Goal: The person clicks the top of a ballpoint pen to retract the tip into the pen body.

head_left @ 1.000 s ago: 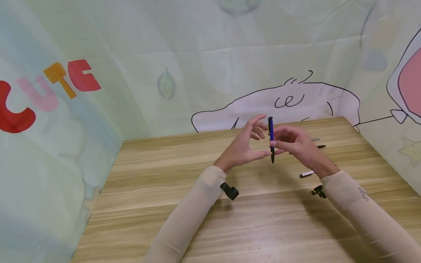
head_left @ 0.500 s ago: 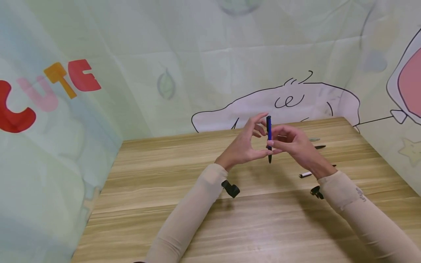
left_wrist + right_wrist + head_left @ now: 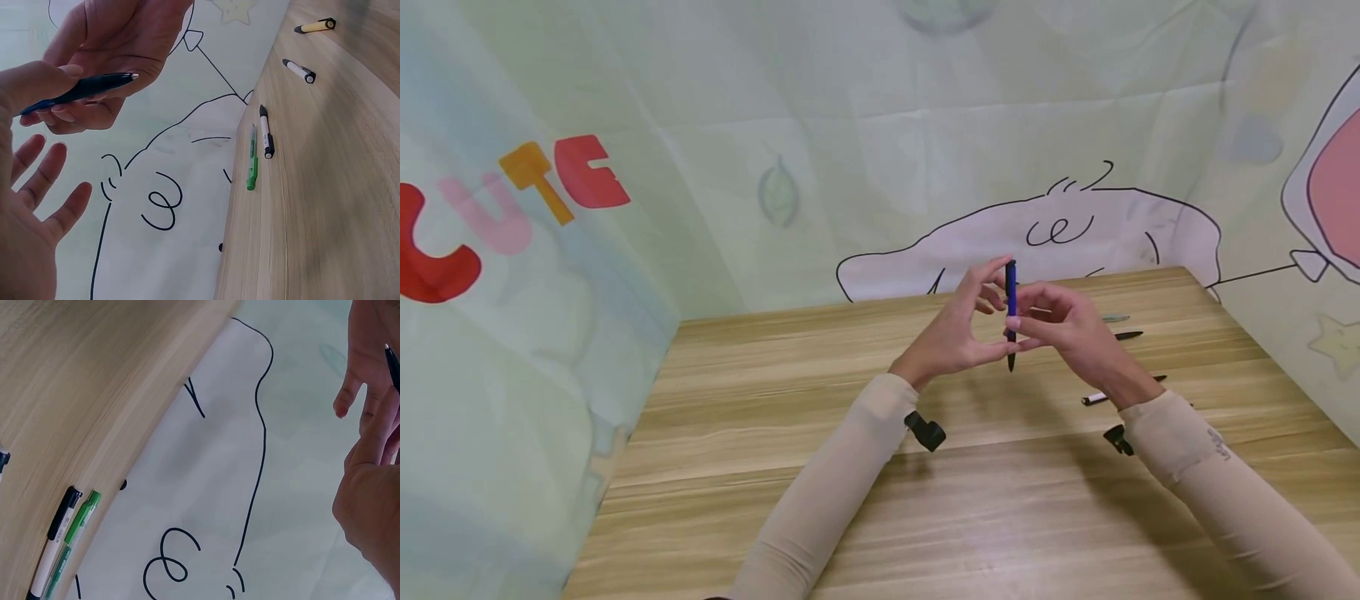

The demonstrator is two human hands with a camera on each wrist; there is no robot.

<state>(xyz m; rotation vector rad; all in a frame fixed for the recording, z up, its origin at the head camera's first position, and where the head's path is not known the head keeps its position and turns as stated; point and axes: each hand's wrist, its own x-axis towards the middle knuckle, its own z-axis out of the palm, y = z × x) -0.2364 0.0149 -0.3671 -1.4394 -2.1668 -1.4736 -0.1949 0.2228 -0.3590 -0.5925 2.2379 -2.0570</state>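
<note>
A blue ballpoint pen (image 3: 1011,296) with a black lower end stands nearly upright above the table, tip down. My right hand (image 3: 1075,329) pinches its lower half between thumb and fingers. On the other side, my left hand (image 3: 947,329) spans the pen in a wide C, the index fingertip right at its top end and the thumb at its lower part. In the left wrist view the pen (image 3: 94,86) shows a metal point, and the left thumb overlaps the barrel. The remaining left fingers (image 3: 65,209) are spread off the pen.
Several pens lie at the right of the wooden table (image 3: 820,400): a green one (image 3: 252,159), a white and black one (image 3: 267,132), another white one (image 3: 299,70) and a yellow one (image 3: 315,26). A printed cloth wall (image 3: 850,167) rises behind.
The right hand has moved the pen slightly left and straightened it. The left index fingertip, at first apart from the pen, is now right at its top end.
</note>
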